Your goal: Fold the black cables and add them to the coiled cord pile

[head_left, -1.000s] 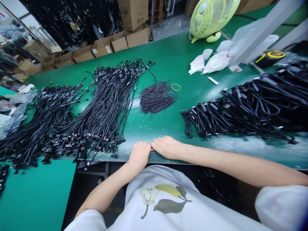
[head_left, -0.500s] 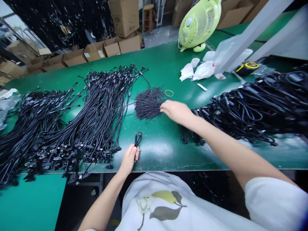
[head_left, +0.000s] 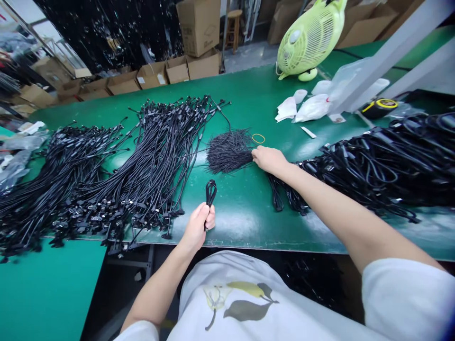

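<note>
Clearly apart, the two hands work near the middle of the frame. The left hand (head_left: 200,226), below centre, is closed around a coiled cable (head_left: 211,192) whose loops point up the picture, above the bare green table (head_left: 241,222). The right hand (head_left: 268,158), just right of centre, has its fingertips at the right edge of a pile of thin black strands (head_left: 229,154); whether they pinch one cannot be told.

A yellow rubber band (head_left: 258,138) lies just above that hand, close beside the pile. One dark cable from the large heap of straight cables (head_left: 163,151), left of centre, reaches over to the strands. A second heap (head_left: 71,161) spreads along the left of the frame, next to clear plastic bags (head_left: 17,154). On the right, a long row of looped cables (head_left: 373,166) runs to the frame's edge, and the right forearm crosses over its near end, hiding part of it.

At upper right stand a pale green fan (head_left: 309,40) and a slanting post (head_left: 387,54), with a white bag (head_left: 313,110), a small white strip (head_left: 308,132) and a tape measure (head_left: 380,108) nearby. Cardboard boxes (head_left: 152,76) line the table's far side, upper left.
</note>
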Motion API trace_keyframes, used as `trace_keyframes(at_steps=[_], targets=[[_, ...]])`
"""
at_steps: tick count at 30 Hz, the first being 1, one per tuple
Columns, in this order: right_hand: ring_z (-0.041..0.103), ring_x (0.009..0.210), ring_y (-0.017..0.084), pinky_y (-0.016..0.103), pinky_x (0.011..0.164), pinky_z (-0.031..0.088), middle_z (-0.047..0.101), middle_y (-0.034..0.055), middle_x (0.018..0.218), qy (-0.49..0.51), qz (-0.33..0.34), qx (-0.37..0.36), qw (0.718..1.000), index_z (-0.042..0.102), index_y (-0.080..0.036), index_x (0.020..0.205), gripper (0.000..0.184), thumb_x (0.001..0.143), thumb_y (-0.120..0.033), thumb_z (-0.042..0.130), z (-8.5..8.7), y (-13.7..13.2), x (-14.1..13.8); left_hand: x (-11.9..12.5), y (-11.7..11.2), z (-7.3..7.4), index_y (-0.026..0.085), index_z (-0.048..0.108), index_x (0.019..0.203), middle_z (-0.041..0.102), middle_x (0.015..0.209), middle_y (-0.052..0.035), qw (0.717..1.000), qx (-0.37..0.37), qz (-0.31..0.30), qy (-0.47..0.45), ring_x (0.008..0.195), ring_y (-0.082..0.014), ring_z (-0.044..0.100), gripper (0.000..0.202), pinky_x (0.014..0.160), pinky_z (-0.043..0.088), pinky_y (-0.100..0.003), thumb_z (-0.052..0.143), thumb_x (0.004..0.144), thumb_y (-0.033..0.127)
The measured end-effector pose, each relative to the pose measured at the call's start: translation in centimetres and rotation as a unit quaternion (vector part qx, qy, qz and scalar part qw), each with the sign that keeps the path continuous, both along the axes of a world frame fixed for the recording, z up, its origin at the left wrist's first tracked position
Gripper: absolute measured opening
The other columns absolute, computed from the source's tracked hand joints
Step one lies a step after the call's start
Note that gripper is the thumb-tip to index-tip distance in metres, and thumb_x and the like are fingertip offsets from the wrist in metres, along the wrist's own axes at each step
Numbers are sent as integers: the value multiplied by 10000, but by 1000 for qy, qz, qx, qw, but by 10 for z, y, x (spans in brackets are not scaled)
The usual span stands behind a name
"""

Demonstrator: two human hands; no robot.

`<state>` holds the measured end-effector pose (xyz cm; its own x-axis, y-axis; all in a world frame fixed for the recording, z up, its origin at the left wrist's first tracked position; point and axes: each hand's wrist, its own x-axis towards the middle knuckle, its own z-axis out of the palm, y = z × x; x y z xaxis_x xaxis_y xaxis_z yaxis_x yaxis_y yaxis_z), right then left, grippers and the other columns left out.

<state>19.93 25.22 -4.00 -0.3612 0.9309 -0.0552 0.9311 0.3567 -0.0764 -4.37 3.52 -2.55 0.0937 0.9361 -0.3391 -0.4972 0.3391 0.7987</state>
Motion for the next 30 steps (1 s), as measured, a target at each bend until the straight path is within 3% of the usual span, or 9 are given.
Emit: trace_keyframes(at_steps=[4,8,11,13,15,19,23,26,30], targets=[[586,899,264,308,670,337,601,243,1034,-40,-35,23,998,596,-35,1031,272,912,-125,368,20,-16,2,-1,-8,3,131,530,766,371,561,70,1000,3,14,-1,462,-29,287,397,460,216,-180,722,759,478],[597,781,239,298,631,336,640,189,915,4,-88,69,994,591,-85,1011,275,929,-188,350,44,-71,-4,5,-14,5,123,589,978,366,568,75,1000,14,-7,-14,462,-37,284,398,465,210,-182,701,790,456],[580,710,181,268,625,377,656,79,822,204,19,-14,979,612,-164,896,200,901,-268,442,43,-128,-23,16,-13,8,164,531,1207,366,572,84,999,24,-27,-28,460,-47,277,519,470,215,-182,687,805,452],[561,657,146,246,606,398,649,23,767,321,98,-99,937,618,-193,868,176,888,-281,467,35,-161,-36,23,-11,9,163,528,1239,369,571,84,999,33,-36,-17,458,-51,268,554,468,219,-188,681,801,467],[540,627,130,240,594,400,642,8,758,361,132,-102,917,624,-199,890,183,902,-270,456,28,-184,-47,27,-9,8,145,571,1203,392,584,71,998,48,-39,19,463,-56,271,526,466,221,-199,657,810,483],[526,685,157,287,654,379,616,58,746,241,213,107,941,638,-168,859,269,952,-206,389,29,-196,-56,27,-8,5,173,638,1182,530,685,10,975,119,-13,189,537,-95,379,410,515,304,-220,582,865,427],[547,956,210,336,773,395,642,132,1031,111,397,279,867,644,-129,958,318,947,-103,328,40,-184,-58,19,-9,3,232,683,1162,593,730,-15,930,172,-13,326,706,-166,504,339,636,387,-246,584,854,335],[537,958,219,351,784,404,627,125,999,41,478,296,826,633,-130,966,295,953,-111,338,48,-176,-59,11,-9,1,199,679,1170,500,586,24,935,138,-67,319,590,-138,438,363,582,348,-238,559,858,341],[517,788,201,350,702,393,604,105,857,11,520,266,811,636,-124,963,298,945,-96,340,55,-177,-63,5,-10,-3,105,647,1190,406,541,56,967,80,-87,227,501,-85,330,495,508,259,-217,578,833,440]])
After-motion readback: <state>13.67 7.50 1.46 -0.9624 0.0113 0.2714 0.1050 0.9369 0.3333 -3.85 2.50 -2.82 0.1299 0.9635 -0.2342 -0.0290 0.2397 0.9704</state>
